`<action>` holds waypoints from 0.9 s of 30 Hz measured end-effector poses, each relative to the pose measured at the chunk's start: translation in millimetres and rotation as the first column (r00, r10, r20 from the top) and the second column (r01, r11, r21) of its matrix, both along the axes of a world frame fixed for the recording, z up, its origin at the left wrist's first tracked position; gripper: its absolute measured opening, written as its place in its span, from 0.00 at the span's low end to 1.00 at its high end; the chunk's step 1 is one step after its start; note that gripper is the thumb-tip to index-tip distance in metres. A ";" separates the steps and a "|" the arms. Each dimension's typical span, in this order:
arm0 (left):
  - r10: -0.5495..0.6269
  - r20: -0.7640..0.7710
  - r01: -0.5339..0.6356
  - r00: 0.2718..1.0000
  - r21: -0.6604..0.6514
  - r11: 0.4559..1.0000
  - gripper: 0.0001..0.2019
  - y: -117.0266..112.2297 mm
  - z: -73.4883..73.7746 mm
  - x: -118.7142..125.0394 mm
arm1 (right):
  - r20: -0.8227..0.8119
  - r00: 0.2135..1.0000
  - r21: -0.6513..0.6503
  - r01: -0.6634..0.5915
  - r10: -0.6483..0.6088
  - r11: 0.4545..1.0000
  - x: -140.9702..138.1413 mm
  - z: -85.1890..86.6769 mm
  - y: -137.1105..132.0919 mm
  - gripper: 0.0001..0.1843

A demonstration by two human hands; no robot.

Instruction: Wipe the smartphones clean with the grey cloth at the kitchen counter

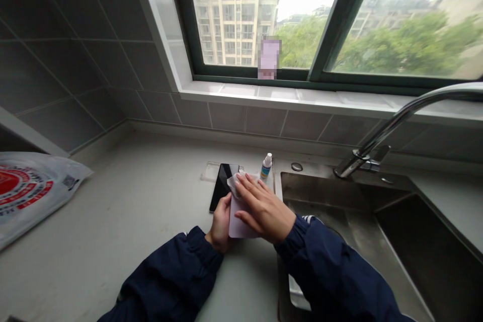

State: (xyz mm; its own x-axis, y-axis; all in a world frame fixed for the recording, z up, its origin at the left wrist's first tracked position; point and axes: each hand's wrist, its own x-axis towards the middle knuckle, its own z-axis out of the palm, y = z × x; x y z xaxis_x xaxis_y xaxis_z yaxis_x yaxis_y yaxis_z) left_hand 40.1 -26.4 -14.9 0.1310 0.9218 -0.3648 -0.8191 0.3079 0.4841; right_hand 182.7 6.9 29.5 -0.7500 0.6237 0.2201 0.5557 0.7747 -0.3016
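Held low over the counter, a lilac phone with rounded corners is in my left hand, whose fingers close around its left edge. My right hand lies across the phone's upper part with its fingers extended, pressing a thin white tissue against it. Much of the tissue is covered by that hand. Just behind, a black phone rests on the counter, partly hidden by the tissue. A clear phone case sits beyond it. To the right stands a small spray bottle with a white cap and blue label.
A steel sink with a curved faucet is on the right of the pale counter. At far left lies a white plastic bag with red print. Behind the counter is a tiled wall under a window.
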 end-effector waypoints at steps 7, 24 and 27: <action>0.034 0.038 -0.034 0.999 -0.011 0.999 0.28 1.6 -0.7 3.8 | 0.144 0.989 -0.016 0.036 -0.034 0.999 -3.0 -10.7 -1.4 0.45; -0.042 0.023 0.044 0.999 -0.066 0.997 0.26 -1.3 1.2 -5.1 | 0.168 0.974 -0.331 -0.088 0.151 0.940 1.6 17.0 -51.8 0.49; -0.141 0.034 0.141 0.989 -0.014 0.990 0.31 -1.8 0.8 -8.9 | 0.148 0.968 -0.369 -0.134 0.200 0.920 1.9 16.3 -57.5 0.54</action>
